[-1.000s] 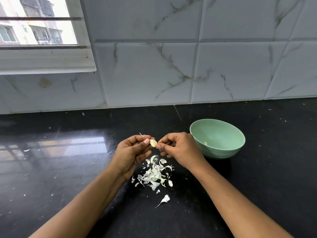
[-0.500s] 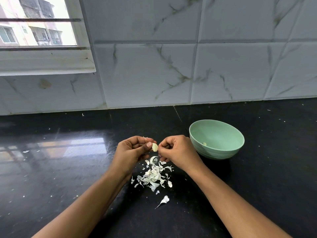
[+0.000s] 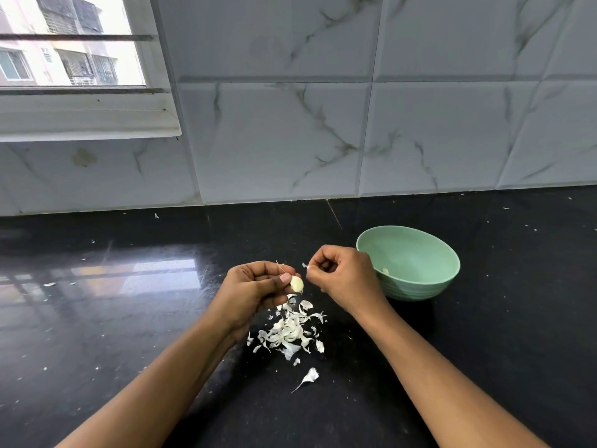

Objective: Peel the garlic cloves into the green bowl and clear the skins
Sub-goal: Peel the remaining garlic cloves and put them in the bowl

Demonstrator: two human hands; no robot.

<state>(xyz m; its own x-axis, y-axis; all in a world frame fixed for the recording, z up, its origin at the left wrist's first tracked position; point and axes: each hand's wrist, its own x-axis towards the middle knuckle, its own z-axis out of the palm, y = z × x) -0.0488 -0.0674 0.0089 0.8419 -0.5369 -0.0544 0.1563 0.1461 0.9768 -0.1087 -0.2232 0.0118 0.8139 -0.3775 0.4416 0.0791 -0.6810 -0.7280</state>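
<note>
We pinch the garlic clove [image 3: 297, 283] in the curled fingers [image 3: 258, 269] of our left hand [image 3: 255, 292], left of the green bowl [image 3: 420, 291] and above the skins [image 3: 290, 331] heaped on the desk [image 3: 129, 318], while our right hand [image 3: 342, 276], at the bowl's left rim, nips a scrap of skin [image 3: 305, 266]. The clove (nearly bare, it seems) could slip from so slight a pinch into the skins, short of the bowl. Its long axis stands steep, lower end leaning bowlward; which end is the tip we cannot tell.

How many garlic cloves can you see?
2: one clove pinched in the left hand, one clove inside the green bowl. Its near wall may hide more.
</note>
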